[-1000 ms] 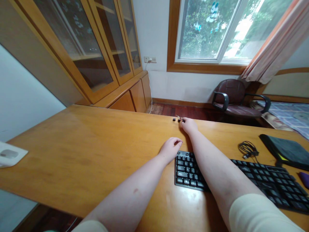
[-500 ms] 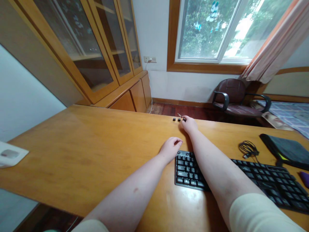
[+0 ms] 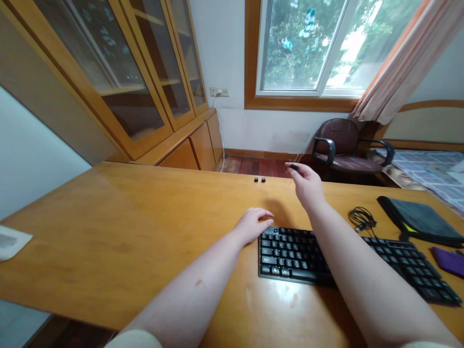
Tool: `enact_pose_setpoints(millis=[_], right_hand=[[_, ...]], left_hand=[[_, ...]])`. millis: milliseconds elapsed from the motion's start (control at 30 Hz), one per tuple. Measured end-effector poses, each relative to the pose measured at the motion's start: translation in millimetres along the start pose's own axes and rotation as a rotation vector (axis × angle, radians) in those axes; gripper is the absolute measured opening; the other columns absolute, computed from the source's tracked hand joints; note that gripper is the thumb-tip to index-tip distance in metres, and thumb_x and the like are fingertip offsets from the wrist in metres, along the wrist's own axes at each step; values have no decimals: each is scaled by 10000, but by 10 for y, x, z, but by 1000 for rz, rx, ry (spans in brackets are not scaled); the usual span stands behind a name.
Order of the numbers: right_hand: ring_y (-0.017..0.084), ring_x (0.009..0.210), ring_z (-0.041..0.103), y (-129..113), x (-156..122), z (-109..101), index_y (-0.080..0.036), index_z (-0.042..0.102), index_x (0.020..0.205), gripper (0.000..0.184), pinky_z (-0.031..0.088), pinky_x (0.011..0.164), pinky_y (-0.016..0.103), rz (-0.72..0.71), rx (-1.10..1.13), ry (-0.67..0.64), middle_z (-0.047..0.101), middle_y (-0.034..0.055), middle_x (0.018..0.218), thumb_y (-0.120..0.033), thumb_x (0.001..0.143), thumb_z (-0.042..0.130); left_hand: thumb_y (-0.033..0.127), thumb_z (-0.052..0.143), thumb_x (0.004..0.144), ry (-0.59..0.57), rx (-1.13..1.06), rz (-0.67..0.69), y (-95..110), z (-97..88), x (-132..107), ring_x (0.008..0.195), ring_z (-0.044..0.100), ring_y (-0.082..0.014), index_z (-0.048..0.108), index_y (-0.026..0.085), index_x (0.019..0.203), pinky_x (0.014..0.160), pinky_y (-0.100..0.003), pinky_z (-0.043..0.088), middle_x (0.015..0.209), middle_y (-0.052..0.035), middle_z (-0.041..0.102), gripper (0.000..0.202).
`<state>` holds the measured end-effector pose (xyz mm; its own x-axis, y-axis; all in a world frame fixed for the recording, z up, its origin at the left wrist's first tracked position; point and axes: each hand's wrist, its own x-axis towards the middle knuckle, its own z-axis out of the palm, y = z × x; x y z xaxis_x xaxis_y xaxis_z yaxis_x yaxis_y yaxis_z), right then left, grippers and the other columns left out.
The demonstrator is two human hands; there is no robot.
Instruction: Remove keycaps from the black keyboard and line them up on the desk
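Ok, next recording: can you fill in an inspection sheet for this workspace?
Surface: wooden desk, glare in front of the keyboard.
Things: keyboard lying flat; two small black pieces side by side near the desk's far edge.
Clutter: dark pouch and purple item at right; white item at left, partly out of frame.
Left hand: by the keyboard's far left corner, thumb and fingers apart; contact unclear.
Right hand: raised, pinching a black item, too small to identify.
Cables: coiled black cable behind the keyboard; white cord hanging from a wall socket.
Surroundings: cabinet, window, curtain, chair, bed.
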<state>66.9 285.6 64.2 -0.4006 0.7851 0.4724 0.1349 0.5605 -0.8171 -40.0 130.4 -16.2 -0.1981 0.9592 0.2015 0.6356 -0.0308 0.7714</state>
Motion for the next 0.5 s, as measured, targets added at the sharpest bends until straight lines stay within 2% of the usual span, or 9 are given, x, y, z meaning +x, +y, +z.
enact_pose_setpoints(millis=[133, 233, 367, 500], right_hand=[[173, 748, 609, 233, -535, -197, -161, 669, 968, 355, 492, 733, 349, 230, 207, -77, 671, 67, 837, -389, 697, 642], [170, 718, 616, 393, -734, -219, -146, 665, 977, 405, 508, 683, 335, 303, 264, -57, 665, 67, 789, -418, 676, 661], [179, 740, 636, 471, -685, -37, -142, 651, 985, 444, 526, 647, 320, 347, 325, -36, 665, 72, 819, -434, 651, 667], [185, 756, 648, 476, -555, 234, -129, 634, 1000, 469, 532, 649, 316, 392, 354, 0, 661, 79, 843, -440, 649, 643]], left_hand=[[346, 591, 766, -79, 99, 54, 45, 8, -11, 897, 577, -207, 705, 240, 932, 848, -331, 416, 902, -15, 708, 228], [310, 570, 773, -95, 106, 33, 44, 26, -6, 825, 585, -194, 715, 240, 915, 790, -312, 434, 835, -13, 709, 214], [274, 559, 767, -68, 44, -59, -6, 30, 22, 796, 603, -184, 720, 227, 894, 768, -303, 461, 824, -23, 700, 210], [226, 535, 769, 106, -35, -187, -113, -17, 65, 847, 625, -186, 709, 191, 872, 821, -317, 473, 881, -35, 706, 205]])
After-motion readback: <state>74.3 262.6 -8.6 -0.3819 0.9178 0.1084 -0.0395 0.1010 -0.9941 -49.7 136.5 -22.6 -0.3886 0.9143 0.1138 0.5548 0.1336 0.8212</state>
